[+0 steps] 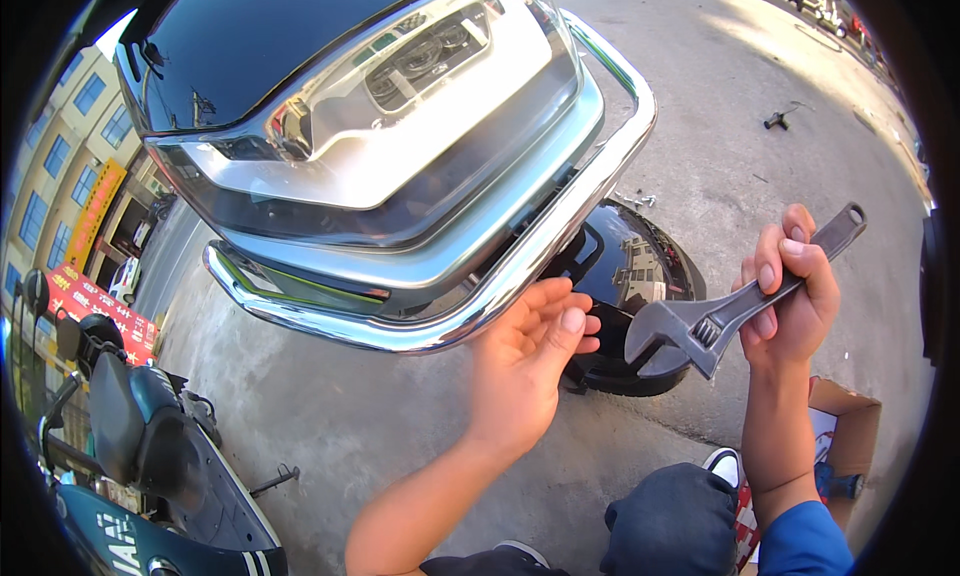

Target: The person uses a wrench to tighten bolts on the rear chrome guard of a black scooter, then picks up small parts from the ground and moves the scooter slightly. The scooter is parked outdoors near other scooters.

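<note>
The front of a vehicle fills the upper middle, with a clear headlight panel [400, 106] and a chrome bumper bar [590, 191] curving around it. Below the bar is a glossy black front fender [625, 261]. My right hand [795, 286] is wrapped around the handle of a dark adjustable wrench [700, 331], its jaw end pointing left toward the fender. My left hand [530, 356] is just under the bar beside the fender, palm up with loosely bent fingers and the thumb apart. Nothing shows in it; the fingertips overlap the fender, and I cannot tell whether they touch it.
A green-blue scooter [150, 466] stands at the lower left. On the ground at right sits an opened cardboard box [850, 431] near my shoe [722, 466]. Small metal parts [640, 200] lie beyond the fender, and a black tool [778, 121] lies farther off.
</note>
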